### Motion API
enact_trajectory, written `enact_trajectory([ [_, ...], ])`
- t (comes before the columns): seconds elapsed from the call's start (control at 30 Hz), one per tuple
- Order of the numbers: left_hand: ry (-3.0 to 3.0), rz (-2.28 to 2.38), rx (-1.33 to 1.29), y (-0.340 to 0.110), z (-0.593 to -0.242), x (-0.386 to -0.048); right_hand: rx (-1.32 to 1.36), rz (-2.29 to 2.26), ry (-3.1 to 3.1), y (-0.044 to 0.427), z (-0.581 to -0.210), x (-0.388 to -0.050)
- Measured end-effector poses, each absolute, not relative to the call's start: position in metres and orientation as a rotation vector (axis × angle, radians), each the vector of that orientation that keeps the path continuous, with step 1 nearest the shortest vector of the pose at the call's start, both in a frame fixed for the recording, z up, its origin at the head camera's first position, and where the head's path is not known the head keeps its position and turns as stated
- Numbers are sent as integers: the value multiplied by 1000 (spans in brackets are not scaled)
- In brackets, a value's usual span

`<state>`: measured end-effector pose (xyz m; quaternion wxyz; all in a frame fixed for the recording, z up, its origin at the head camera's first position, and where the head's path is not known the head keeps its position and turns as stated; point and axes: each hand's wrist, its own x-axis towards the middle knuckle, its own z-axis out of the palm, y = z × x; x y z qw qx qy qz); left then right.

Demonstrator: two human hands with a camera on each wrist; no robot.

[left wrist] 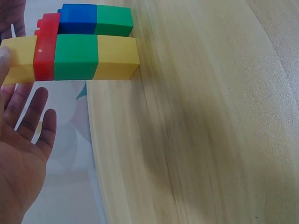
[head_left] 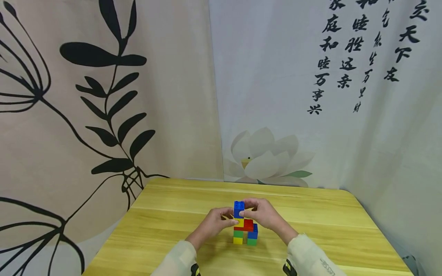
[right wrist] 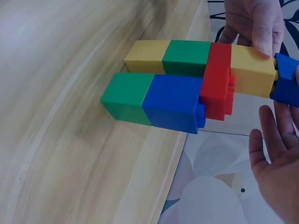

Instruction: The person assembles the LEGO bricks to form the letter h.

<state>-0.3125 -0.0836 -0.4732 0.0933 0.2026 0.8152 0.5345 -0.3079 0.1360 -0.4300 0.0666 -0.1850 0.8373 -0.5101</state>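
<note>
A small structure of toy building bricks stands on the table. Its left column has a yellow brick (head_left: 238,240) under a green brick (head_left: 238,233); its right column has a green brick (head_left: 252,242) under a blue brick (head_left: 253,232). Across both lies a red brick (head_left: 248,225), with another yellow brick (right wrist: 252,70) on its left end. My left hand (head_left: 215,223) pinches that upper yellow brick. Above it, my right hand (head_left: 264,213) holds a second blue brick (head_left: 238,207) by thumb and fingers. In the right wrist view this blue brick sits slightly tilted, with yellow studs showing in a narrow gap.
The wooden table (head_left: 310,214) extends around the bricks on all sides. Behind it hangs a printed curtain (head_left: 179,96) with black plants, a lotus flower and written characters. The table's far edge runs close to the curtain.
</note>
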Motion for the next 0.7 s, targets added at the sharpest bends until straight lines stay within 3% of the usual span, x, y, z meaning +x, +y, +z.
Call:
enact_trajectory([
  [0.7, 2443, 1594, 595, -81, -472, -311, -662, -1508, 2622, 139, -435, -306],
])
